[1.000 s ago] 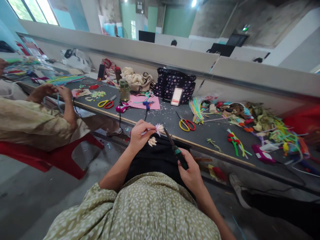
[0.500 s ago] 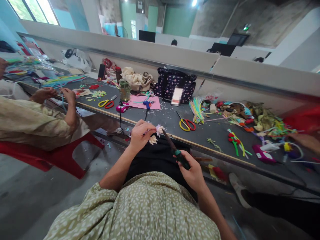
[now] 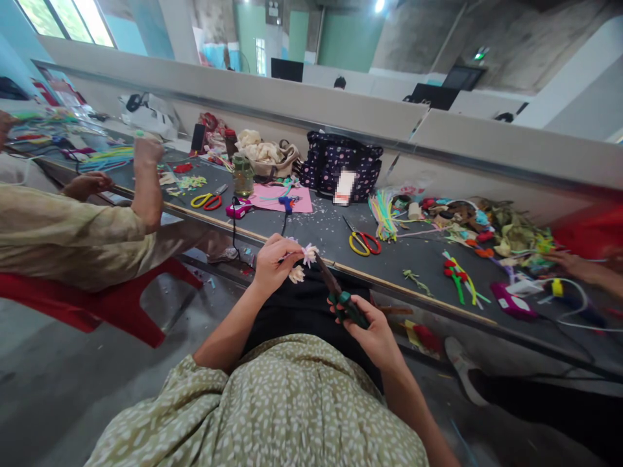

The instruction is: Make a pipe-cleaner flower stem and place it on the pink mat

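Observation:
My left hand (image 3: 276,261) is closed in a pinch on a small pale pink-white flower (image 3: 309,254), held above my lap near the table edge. Just below it hangs a cream flower (image 3: 296,275); whether both are joined is hidden. In my right hand (image 3: 374,327) is a pair of scissors (image 3: 331,280) with dark blades and green handles, my fingers wrapped round the grips. The blade tips point up and left, close beside the pale flower; I cannot tell whether they touch it.
On the dark table (image 3: 321,228) lie red-and-yellow scissors (image 3: 364,244), a blue glue gun (image 3: 287,205) on pink paper, pipe cleaners (image 3: 384,215) and a polka-dot bag (image 3: 341,165). A co-worker's arm (image 3: 147,185) is at left, another person's hand (image 3: 577,267) at right.
The scissors' handles have spread apart in my right hand, and the pale flower has turned slightly. At left, the co-worker's arm has risen over the table; the right-hand person's hand has shifted.

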### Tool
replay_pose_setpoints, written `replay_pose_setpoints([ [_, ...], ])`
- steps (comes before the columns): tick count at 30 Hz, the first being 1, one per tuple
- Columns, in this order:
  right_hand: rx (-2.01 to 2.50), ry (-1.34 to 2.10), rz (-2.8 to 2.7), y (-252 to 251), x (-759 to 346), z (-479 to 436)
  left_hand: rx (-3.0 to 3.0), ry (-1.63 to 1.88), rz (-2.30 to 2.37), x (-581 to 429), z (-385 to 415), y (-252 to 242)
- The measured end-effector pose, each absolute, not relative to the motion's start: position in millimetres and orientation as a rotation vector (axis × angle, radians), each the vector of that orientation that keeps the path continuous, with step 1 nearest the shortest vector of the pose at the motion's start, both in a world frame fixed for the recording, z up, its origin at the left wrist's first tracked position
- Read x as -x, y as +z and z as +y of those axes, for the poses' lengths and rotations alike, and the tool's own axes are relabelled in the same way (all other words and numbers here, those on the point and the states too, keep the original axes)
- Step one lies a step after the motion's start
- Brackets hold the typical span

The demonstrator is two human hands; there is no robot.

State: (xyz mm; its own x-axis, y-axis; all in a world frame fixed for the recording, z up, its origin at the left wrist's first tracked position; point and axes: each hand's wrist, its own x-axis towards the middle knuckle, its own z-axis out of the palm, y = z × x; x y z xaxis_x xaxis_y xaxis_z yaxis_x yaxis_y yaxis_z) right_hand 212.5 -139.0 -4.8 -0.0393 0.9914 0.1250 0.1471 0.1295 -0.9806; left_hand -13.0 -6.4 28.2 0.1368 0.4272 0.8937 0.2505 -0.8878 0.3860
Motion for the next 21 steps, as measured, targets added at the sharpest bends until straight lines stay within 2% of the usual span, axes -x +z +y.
replay_pose_setpoints([
  [21,1.196,1.119,-1.329,0.5,-211.0,-138.2,-2.232,1.815,0.727,14.6,-6.8,26.9],
])
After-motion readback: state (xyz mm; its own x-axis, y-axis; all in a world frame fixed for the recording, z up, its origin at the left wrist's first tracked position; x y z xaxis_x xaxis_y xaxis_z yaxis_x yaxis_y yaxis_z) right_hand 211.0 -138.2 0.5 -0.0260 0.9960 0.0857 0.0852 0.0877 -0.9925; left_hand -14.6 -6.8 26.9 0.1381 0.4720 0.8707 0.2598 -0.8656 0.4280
